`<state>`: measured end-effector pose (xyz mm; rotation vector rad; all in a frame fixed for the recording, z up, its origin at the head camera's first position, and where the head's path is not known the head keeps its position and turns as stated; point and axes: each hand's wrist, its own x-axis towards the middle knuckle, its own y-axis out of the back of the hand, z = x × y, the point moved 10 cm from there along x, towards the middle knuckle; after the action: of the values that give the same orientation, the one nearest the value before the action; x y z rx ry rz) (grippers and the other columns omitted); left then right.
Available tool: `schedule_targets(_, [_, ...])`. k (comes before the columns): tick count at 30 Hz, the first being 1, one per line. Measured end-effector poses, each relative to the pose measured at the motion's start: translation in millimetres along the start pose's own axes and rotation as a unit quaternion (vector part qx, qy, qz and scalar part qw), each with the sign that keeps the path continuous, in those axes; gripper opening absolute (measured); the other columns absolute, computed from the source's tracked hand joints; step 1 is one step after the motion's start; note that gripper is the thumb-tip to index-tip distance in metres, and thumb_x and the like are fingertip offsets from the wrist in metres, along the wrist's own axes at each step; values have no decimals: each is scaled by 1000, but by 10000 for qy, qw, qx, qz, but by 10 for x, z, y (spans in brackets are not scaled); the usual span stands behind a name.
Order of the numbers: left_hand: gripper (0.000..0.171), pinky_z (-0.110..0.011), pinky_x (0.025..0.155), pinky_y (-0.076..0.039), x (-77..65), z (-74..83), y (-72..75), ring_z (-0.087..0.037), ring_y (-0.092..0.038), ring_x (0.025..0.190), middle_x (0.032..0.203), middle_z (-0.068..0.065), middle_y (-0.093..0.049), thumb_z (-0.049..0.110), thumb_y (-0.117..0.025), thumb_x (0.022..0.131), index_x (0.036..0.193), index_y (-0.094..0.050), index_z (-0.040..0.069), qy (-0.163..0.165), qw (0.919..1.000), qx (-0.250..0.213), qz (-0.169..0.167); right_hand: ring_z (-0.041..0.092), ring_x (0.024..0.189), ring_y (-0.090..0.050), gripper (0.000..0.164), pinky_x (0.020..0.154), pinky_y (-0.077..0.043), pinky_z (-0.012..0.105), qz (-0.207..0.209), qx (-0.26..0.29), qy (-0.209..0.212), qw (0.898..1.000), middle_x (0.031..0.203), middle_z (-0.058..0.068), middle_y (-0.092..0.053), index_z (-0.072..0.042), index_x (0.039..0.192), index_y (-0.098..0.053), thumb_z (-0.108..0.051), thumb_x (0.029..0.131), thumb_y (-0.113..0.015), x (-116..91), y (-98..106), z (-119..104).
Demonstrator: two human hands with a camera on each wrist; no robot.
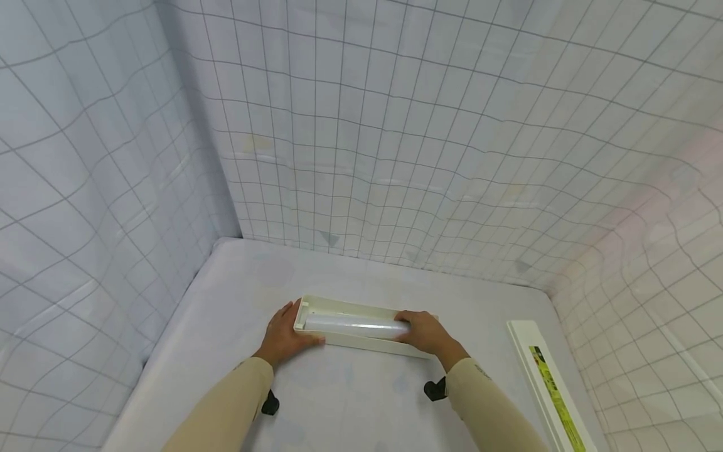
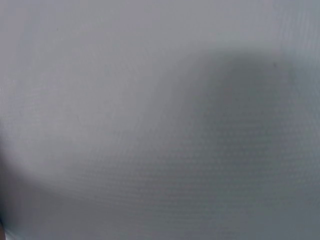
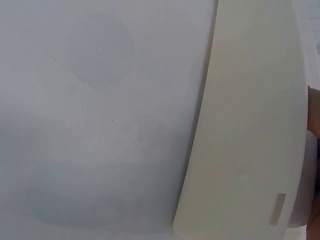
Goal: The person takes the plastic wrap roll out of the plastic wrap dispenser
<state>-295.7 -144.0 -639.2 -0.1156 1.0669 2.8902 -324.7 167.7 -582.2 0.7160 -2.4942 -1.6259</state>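
A long, cream plastic box, open at the top, lies crosswise on the white-covered surface. Inside it is a shiny whitish roll of film. My left hand grips the box's left end, with the thumb along the near wall and the fingers behind the end. At the other end, my right hand holds the roll, its fingers curled over it from above. The right wrist view shows the box's smooth outer wall with a small slot, and part of the right hand at the edge. Only blurred cloth fills the left wrist view.
A long cream lid with a yellow-green label lies to the right, near the grid-patterned side wall. Grid-patterned cloth walls also rise at the left and back. Black wrist mounts sit under the sleeves.
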Motion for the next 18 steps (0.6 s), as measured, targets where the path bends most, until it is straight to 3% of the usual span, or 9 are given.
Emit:
schedule_targets(7, [118,-65,125,-17,12,-14,13,-41,-23,155,158,-16,-47,56,-91,67,160,-31,14,9,10000,22,36,25,108,-69,48,94,-55,46,219,28,110,9997,125,7,-73,-13,128,-68,-33,86,-82,-76,93,-32])
schedule_targets(18, [116,-65,124,-19,4,5,7,-40,-24,154,156,-16,-48,55,-91,66,159,-33,17,-27,10000,-45,51,28,117,-68,49,101,-54,48,420,154,-119,9989,130,7,-71,-15,130,-68,-33,86,-82,-217,234,-34])
